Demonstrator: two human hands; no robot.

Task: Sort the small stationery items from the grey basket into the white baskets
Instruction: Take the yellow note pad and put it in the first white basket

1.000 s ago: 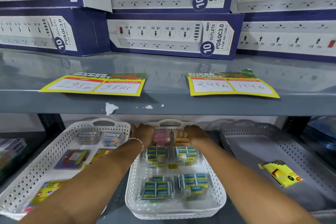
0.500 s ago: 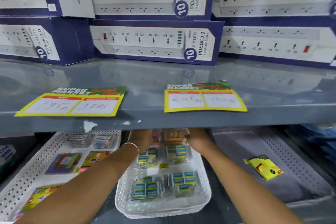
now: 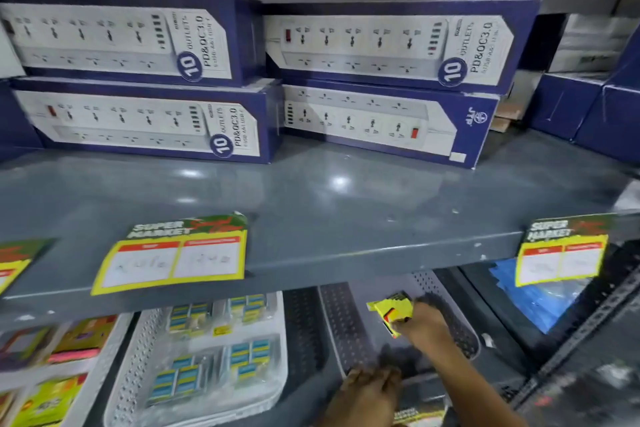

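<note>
The grey metal shelf filled most of the view, its front edge running across the lower half. On it stood four blue and white power strip boxes, stacked two high in two piles. Price tags with yellow borders hung over the shelf's front lip: one tag left of centre, another tag at the right, and the corner of a third at the far left edge.

Below the shelf, on the lower level, the grey basket sat to the right, its perforated wall dark and partly hidden by the shelf above. Just left of it lay a white basket holding clear packs of blue and yellow items in rows. A second white basket showed at the far left with colourful packets in it, blurred.

The right hand reached into the grey basket and was closed around a small yellow packet with red and black marks, the fingers pinching its right end; the packet seemed lifted a little off the basket floor, though blur made that hard to confirm. The left hand rested at the near rim of the grey basket, fingers curled over its edge as if holding it. Beneath that hand a dark printed item lay at the bottom edge, too cut off to identify.
</note>
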